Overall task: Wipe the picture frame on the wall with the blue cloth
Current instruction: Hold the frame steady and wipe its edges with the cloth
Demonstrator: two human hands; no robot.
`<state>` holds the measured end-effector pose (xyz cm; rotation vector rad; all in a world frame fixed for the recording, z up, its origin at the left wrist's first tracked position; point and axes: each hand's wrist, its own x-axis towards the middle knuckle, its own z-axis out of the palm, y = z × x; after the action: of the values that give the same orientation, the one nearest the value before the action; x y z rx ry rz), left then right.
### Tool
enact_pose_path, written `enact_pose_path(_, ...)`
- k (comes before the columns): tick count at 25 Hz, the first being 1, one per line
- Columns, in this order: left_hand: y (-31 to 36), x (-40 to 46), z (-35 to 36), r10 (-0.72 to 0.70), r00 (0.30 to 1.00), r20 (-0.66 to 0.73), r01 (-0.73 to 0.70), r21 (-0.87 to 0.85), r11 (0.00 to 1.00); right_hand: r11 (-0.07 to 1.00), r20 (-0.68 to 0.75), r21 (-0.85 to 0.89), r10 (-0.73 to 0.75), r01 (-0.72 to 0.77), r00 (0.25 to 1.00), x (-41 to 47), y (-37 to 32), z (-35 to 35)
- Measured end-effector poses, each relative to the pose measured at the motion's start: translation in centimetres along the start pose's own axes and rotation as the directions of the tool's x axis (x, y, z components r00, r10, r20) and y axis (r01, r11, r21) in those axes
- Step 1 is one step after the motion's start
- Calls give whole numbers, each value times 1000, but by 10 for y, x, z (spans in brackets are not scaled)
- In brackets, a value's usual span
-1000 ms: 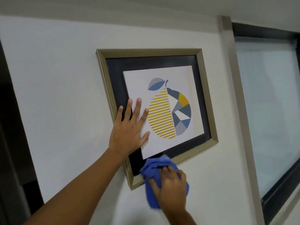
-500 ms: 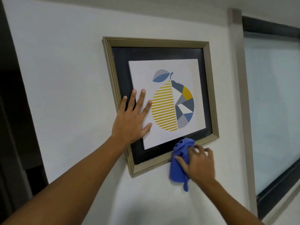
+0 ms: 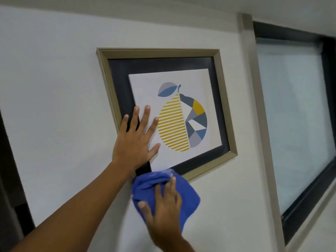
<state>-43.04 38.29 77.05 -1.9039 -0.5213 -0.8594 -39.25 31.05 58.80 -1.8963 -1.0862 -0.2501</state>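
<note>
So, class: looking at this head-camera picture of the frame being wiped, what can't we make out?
- Bottom-left corner of the picture frame: covered by the blue cloth and left hand.
- Right hand palm side: pressed into the cloth.
- Window: cut off by the right edge.
- Dust on the glass: too fine to see.

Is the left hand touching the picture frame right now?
Touching. The head view shows the left hand pressed flat on the picture frame, fingers spread over its glass, no gap visible.
</note>
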Motion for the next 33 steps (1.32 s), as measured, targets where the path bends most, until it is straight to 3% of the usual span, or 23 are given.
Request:
enact_pose_path(3, -3, -1, 2, 1, 1000, -10, -1, -12, 1000, 995, -106, -13, 93, -94, 990, 7, -7, 7)
enact_pose_path(9, -3, -2, -1, 8, 1000, 8, -8, -10, 1000, 984, -290, 53, 176, -168, 941, 86, 101, -44)
enact_pose_path(15, 0, -3, -4, 5, 1000, 17, -5, -22, 1000, 976, -346, 15, 208, -216, 915, 132, 178, -91)
enact_pose_path(19, 2, -3, -5, -2, 1000, 31, 2, -10, 1000, 977, -338, -31, 186, -209, 922, 99, 142, -79)
enact_pose_path(26, 0, -6, -8, 12, 999, 43, -11, -39, 999, 998, -147, 0, -68, 69, 987, -2, -4, 24)
enact_pose_path(29, 1, -5, -8, 19, 999, 50, -18, -36, 999, 999, -171, -20, -44, 41, 984, 8, 11, 18)
enact_pose_path(33, 0, -4, -1, 25, 1000, 3, -25, -45, 999, 989, -258, -39, 131, -146, 957, 61, 84, -36)
